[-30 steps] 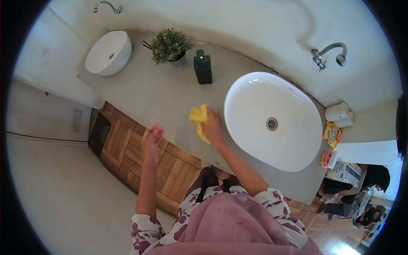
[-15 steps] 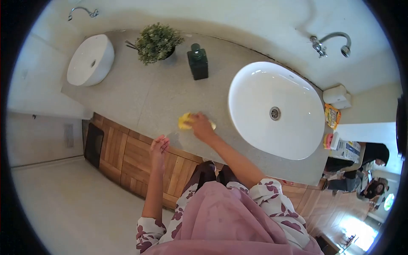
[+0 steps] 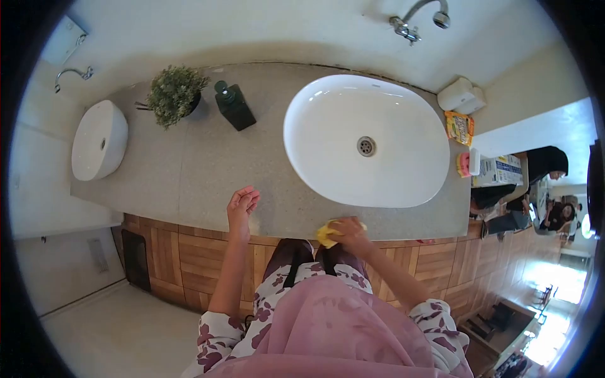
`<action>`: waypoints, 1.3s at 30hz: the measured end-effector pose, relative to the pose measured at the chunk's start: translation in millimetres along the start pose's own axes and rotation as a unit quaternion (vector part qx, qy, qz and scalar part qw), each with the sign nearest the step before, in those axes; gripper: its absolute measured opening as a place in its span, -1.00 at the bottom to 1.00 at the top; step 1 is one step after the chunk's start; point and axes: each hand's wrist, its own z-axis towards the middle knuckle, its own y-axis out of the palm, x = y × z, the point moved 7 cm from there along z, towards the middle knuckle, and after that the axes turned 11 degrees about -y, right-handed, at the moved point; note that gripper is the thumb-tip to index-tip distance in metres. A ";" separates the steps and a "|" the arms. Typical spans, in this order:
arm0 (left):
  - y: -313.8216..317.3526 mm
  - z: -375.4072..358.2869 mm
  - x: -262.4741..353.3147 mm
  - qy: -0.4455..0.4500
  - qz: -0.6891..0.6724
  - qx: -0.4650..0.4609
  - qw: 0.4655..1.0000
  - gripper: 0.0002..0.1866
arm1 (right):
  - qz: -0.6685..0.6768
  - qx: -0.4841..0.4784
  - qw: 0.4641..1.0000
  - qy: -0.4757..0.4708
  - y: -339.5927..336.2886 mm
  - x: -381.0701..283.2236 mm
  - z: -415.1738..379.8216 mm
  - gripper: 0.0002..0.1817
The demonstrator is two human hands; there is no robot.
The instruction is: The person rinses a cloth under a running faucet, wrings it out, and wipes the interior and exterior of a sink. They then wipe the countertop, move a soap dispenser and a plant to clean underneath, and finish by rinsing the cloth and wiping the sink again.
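My right hand (image 3: pixel 351 235) is closed on a yellow cloth (image 3: pixel 328 234), pressing it at the front edge of the grey counter (image 3: pixel 208 170), just below the large white basin (image 3: pixel 328 157). Part of the cloth is hidden under my fingers. Over the counter's front edge, to the left, my left hand (image 3: pixel 242 206) hovers with its fingers loosely curled and nothing in them. A dark green pump bottle (image 3: pixel 236 108) stands on the counter behind it.
A potted plant (image 3: pixel 173 94) and a smaller white basin (image 3: pixel 99 142) are at the left. Along the right end lie a yellow packet (image 3: pixel 459 128) and a pink-and-yellow sponge (image 3: pixel 463 165). A tap (image 3: pixel 409 28) juts from the wall. Other people (image 3: pixel 547 162) are at the far right.
My right hand has carried the cloth from mid-counter to the front edge, rightward and nearer me. My view has shifted right, so the basin and bottle appear further left.
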 end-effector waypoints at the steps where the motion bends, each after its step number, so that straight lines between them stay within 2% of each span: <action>1: 0.7 2.3 -3.1 -0.002 0.003 -0.006 1.000 -0.75 | -0.009 0.019 0.999 0.035 -6.3 11.8 -21.6 -0.60; 4: 11.2 3.7 -7.0 -0.006 0.047 -0.014 0.999 -0.72 | -0.027 0.093 0.985 0.142 -19.2 52.2 -78.6 -0.54; 6: 24.5 3.8 2.9 0.008 0.094 0.010 0.995 -0.61 | 0.008 0.212 0.940 0.267 -52.1 71.1 -122.3 -0.49; 7: 32.4 9.4 4.8 0.007 0.096 0.009 0.995 -0.61 | -0.034 0.240 0.923 0.299 -69.5 77.5 -140.6 -0.46; 8: 42.2 15.1 13.5 0.051 0.101 0.014 0.993 -0.58 | -0.076 0.267 0.902 0.332 -83.5 84.3 -160.3 -0.44; 9: 54.8 20.2 21.8 0.095 0.105 0.016 0.990 -0.54 | -0.110 0.267 0.874 0.391 -91.3 98.2 -181.9 -0.45; 10: 71.8 22.9 27.1 0.093 0.106 0.011 0.990 -0.54 | -0.145 0.266 0.842 0.447 -97.3 111.0 -197.0 -0.45; 11: 88.8 21.2 38.0 0.141 0.139 0.019 0.980 -0.45 | -0.148 0.265 0.839 0.452 -94.0 122.0 -199.2 -0.45; 12: 104.3 19.1 48.0 0.190 0.169 0.027 0.967 -0.36 | -0.139 0.281 0.783 0.537 -88.4 138.3 -212.8 -0.46; 13: 116.0 23.3 49.9 0.188 0.169 0.021 0.967 -0.36 | -0.128 0.295 0.720 0.615 -77.6 149.4 -227.3 -0.47; 14: 126.2 23.3 57.4 0.235 0.240 0.057 0.940 -0.32 | -0.164 0.254 0.710 0.636 -58.3 155.4 -224.6 -0.47; 15: 134.3 21.8 61.5 0.281 0.309 0.092 0.904 -0.28 | -0.165 0.252 0.707 0.640 -54.2 152.0 -215.0 -0.47; 16: 138.5 26.1 56.8 0.279 0.312 0.087 0.904 -0.28 | -0.172 0.249 0.707 0.640 -51.4 146.7 -199.5 -0.46; 18: 145.6 29.9 53.7 0.336 0.294 0.073 0.892 -0.31 | -0.176 0.247 0.702 0.645 -39.3 132.6 -180.8 -0.46; 20: 148.3 31.7 52.6 0.332 0.305 0.070 0.890 -0.32 | -0.147 0.233 0.753 0.597 -20.7 117.7 -160.3 -0.43; 21: 147.9 32.2 51.4 0.327 0.314 0.071 0.889 -0.33 | -0.145 0.232 0.752 0.600 -14.1 106.3 -149.6 -0.43; 23: 148.1 35.2 49.0 0.336 0.309 0.061 0.888 -0.35 | -0.138 0.245 0.789 0.547 -10.7 78.1 -108.3 -0.43; 25: 149.4 35.5 49.5 0.345 0.302 0.052 0.887 -0.37 | -0.071 0.268 0.806 0.524 -0.6 53.2 -69.5 -0.46; 27: 149.3 34.9 49.6 0.337 0.325 0.065 0.881 -0.43 | -0.134 0.235 0.848 0.455 21.4 33.5 -27.6 -0.44; 29: 150.2 35.2 50.4 0.347 0.318 0.063 0.880 -0.45 | -0.009 0.231 0.873 0.430 22.4 21.8 10.8 -0.42; 30: 149.9 35.1 50.8 0.355 0.311 0.058 0.880 -0.47 | -0.007 0.231 0.873 0.430 23.4 19.6 23.9 -0.42; 32: 147.2 36.2 51.5 0.362 0.325 0.062 0.871 -0.48 | 0.002 0.269 0.890 0.369 18.0 13.7 45.0 -0.43; 33: 148.5 35.8 52.1 0.370 0.337 0.065 0.863 -0.49 | 0.001 0.271 0.889 0.370 13.4 14.7 40.9 -0.43; 35: 149.4 34.0 54.6 0.365 0.347 0.067 0.861 -0.49 | 0.177 0.336 0.846 0.374 5.4 23.5 17.7 -0.47; 37: 147.7 35.2 54.9 0.358 0.358 0.071 0.859 -0.49 | 0.175 0.310 0.828 0.432 -12.9 18.4 -25.4 -0.50; 39: 147.9 37.2 53.3 0.360 0.362 0.076 0.856 -0.50 | 0.072 0.298 0.860 0.409 -36.8 18.8 -78.2 -0.51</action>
